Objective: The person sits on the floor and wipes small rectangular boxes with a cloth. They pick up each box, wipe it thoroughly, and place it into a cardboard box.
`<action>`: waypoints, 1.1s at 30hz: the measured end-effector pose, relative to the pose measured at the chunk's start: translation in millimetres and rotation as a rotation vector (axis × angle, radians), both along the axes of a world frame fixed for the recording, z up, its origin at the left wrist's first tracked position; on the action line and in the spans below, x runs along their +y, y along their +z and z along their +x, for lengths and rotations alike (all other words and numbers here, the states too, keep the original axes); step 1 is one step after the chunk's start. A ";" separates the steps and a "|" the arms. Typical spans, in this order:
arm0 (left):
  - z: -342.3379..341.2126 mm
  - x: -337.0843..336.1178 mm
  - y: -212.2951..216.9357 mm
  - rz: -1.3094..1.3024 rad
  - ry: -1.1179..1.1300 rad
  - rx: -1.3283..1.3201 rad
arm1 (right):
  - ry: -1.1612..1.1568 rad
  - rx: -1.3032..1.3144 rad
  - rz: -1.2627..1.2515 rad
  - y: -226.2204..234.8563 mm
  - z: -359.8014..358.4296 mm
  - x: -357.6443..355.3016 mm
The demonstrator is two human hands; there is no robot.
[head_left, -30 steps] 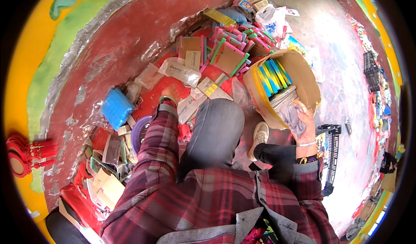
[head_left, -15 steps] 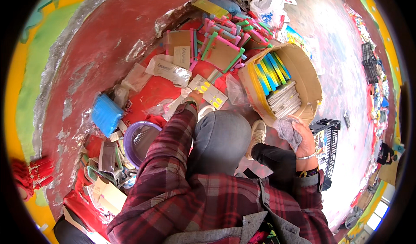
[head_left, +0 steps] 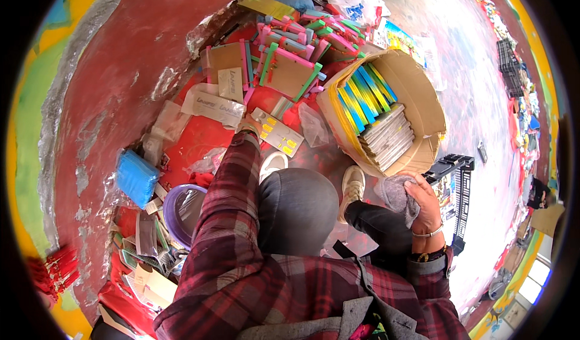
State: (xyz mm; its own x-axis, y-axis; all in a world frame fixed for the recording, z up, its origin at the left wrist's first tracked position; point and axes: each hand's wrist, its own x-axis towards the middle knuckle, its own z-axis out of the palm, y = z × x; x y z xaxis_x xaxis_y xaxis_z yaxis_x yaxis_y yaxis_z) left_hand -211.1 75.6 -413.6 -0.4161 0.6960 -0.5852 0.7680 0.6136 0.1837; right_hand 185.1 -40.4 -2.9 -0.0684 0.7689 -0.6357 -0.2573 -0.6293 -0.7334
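My left hand (head_left: 248,125) reaches forward to the red-covered floor. It is beside a pale flat card (head_left: 279,136) with yellow pieces on it and the end of a clear plastic packet (head_left: 212,105). Its fingers are small and partly hidden, so their grip cannot be made out. On the right, my right hand (head_left: 424,204) is closed around a crumpled grey cloth (head_left: 397,194), near the lower edge of a cardboard box (head_left: 430,136). Blue-and-yellow flat books or boards (head_left: 364,98) and a stack of whitish ones (head_left: 389,137) lie inside the box.
A heap of pink, green and blue framed boards (head_left: 290,71) lies ahead against the red wall. To the left are a blue wrapped packet (head_left: 138,177) and a purple basin (head_left: 173,216). A black plastic rack (head_left: 463,195) stands beyond my right hand.
The view has shifted, so most things sit further left. My left hand has moved forward and left along the card towards the plastic packet. My right hand keeps hold of the grey cloth.
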 end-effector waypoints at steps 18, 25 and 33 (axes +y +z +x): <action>14.6 -38.5 118.4 0.688 0.004 -0.816 | 0.049 0.083 0.131 21.0 -11.4 -11.2; 18.3 -45.1 303.5 0.806 -0.254 -0.722 | 0.112 0.145 0.257 15.8 -11.1 -13.2; 59.8 -82.7 481.6 1.052 -0.703 -0.572 | 0.273 0.189 0.300 28.1 -35.8 -15.2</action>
State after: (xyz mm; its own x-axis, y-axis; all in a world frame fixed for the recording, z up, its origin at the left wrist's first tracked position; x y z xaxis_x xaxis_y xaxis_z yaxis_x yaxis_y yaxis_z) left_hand -151.3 -7.1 68.1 0.3188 0.8722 0.3711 0.5167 -0.4882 0.7034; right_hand 149.3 -55.6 25.2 -0.3879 0.8551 -0.3440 -0.2580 -0.4591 -0.8501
